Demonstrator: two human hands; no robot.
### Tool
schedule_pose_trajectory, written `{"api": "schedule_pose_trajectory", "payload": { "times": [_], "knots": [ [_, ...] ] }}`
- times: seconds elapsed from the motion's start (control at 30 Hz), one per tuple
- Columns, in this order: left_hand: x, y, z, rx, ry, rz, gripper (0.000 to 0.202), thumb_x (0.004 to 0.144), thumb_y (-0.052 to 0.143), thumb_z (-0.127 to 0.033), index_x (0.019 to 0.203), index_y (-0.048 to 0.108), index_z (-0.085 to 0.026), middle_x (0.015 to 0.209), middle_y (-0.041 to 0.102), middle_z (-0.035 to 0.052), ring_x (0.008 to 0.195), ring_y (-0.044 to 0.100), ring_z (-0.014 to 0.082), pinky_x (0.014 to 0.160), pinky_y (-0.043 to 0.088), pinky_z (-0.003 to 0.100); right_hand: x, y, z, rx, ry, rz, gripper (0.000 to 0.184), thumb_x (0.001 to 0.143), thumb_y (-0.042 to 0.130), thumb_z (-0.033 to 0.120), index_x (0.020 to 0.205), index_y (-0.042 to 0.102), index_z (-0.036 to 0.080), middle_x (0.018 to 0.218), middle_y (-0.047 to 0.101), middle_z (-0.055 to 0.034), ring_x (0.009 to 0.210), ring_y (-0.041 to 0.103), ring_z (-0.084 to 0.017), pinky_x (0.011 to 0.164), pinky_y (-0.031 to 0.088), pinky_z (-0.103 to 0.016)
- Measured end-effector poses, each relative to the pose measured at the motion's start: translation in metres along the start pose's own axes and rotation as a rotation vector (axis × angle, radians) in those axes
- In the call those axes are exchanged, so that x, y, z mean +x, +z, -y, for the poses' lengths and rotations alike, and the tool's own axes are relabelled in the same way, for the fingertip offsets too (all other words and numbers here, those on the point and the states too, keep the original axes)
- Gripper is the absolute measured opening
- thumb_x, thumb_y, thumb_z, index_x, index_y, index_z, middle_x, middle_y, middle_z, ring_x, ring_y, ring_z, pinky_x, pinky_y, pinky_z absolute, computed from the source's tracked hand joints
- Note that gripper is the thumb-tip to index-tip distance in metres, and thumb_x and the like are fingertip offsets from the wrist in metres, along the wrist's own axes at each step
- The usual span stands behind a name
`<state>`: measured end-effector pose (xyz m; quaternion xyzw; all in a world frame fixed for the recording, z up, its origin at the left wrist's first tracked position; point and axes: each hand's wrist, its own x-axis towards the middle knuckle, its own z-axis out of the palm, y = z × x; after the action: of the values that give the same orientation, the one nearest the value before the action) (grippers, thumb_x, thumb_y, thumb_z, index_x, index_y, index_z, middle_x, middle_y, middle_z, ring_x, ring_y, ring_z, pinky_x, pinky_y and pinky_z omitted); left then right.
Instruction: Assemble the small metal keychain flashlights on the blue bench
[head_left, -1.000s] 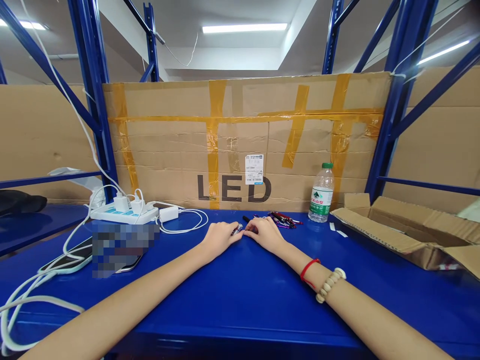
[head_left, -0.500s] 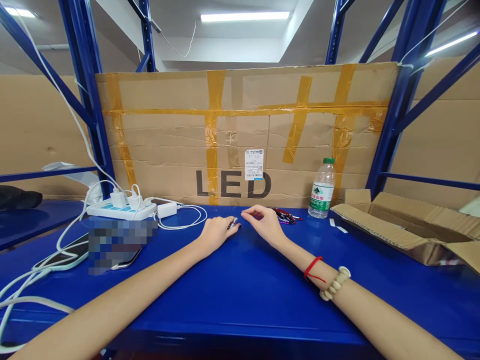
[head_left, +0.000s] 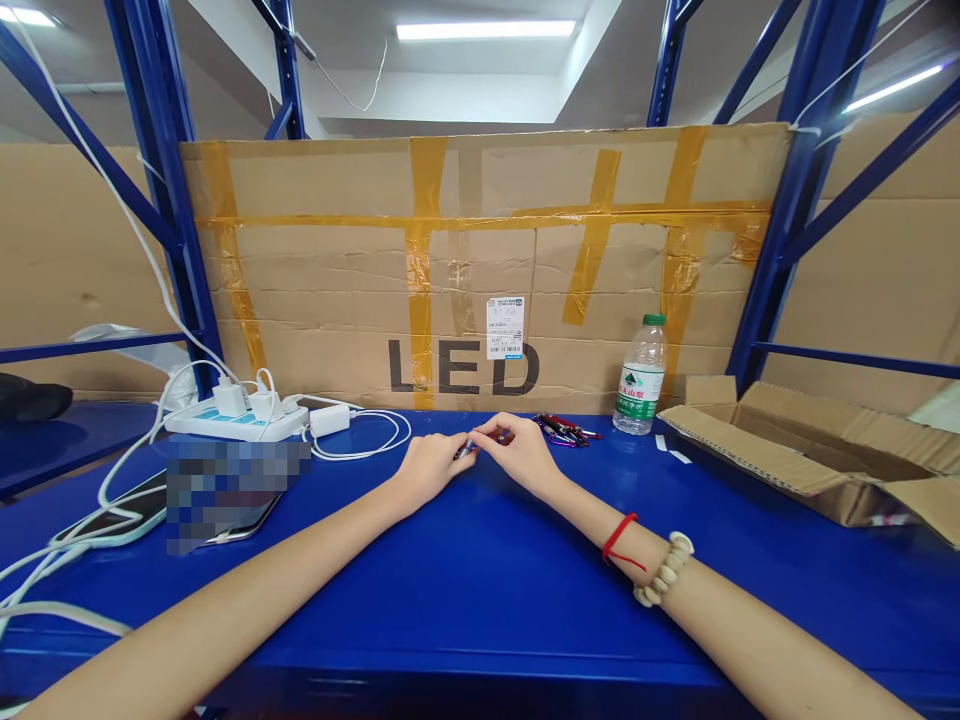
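Observation:
My left hand (head_left: 429, 472) is closed around a slim pen (head_left: 464, 449) with a silvery, dark barrel, and only a short part of it shows past the thumb. My right hand (head_left: 521, 455) pinches at the pen's right end with thumb and fingertips, so the two hands meet above the blue table. A dark bit shows between the right fingers; most of the pen is hidden. Just beyond the right hand lies a loose pile of pens (head_left: 568, 431), dark, red and purple.
At right stand a water bottle (head_left: 640, 378) with a green cap and an open cardboard box (head_left: 787, 460); small white slips (head_left: 679, 456) lie between. At left are a white power strip (head_left: 232, 420), cables and phones (head_left: 112, 515). A large cardboard sheet (head_left: 322, 290) backs the blue table (head_left: 480, 600).
My right hand has moved left to the pen, closing the gap between the hands, and its fingertips now pinch the pen. The left hand has kept its hold. The view has shifted slightly.

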<state>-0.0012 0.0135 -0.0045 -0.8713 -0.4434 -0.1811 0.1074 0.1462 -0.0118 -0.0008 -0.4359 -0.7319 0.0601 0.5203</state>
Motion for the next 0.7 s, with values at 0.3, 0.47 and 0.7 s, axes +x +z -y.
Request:
{"api": "schedule_pose_trajectory", "payload": {
  "times": [0.3,0.47,0.7],
  "knots": [
    [-0.002,-0.004,-0.001,-0.019,0.022,0.001,0.026,0.084,0.037,-0.037,0.087,0.057,-0.021,0.076,0.065,0.0028,0.070,0.060,0.0184,0.053,0.034,0.022,0.001,0.000,0.001,0.094,0.024,0.111,0.020,0.073,0.054,0.030,0.063,0.062,0.015,0.065,0.063,-0.0026,0.061,0.056,-0.012,0.055,0.041,-0.021],
    [-0.001,-0.002,-0.001,0.017,0.018,-0.052,0.036,0.085,0.032,-0.044,0.073,0.055,-0.019,0.064,0.062,0.0022,0.061,0.060,0.0180,0.046,0.026,0.021,0.007,-0.013,-0.017,0.054,0.181,-0.090,0.035,0.080,0.039,0.042,0.073,0.062,0.016,0.067,0.063,-0.0022,0.055,0.054,-0.011,0.053,0.041,-0.022],
    [-0.002,-0.005,-0.001,0.042,0.035,-0.049,0.035,0.085,0.032,-0.044,0.074,0.054,-0.020,0.064,0.062,0.0017,0.061,0.059,0.0174,0.046,0.025,0.021,0.004,-0.046,-0.041,-0.511,0.135,0.079,0.023,0.072,0.050,0.041,0.068,0.065,0.024,0.074,0.064,0.0013,0.065,0.056,-0.013,0.052,0.034,-0.022]
  ]
}}
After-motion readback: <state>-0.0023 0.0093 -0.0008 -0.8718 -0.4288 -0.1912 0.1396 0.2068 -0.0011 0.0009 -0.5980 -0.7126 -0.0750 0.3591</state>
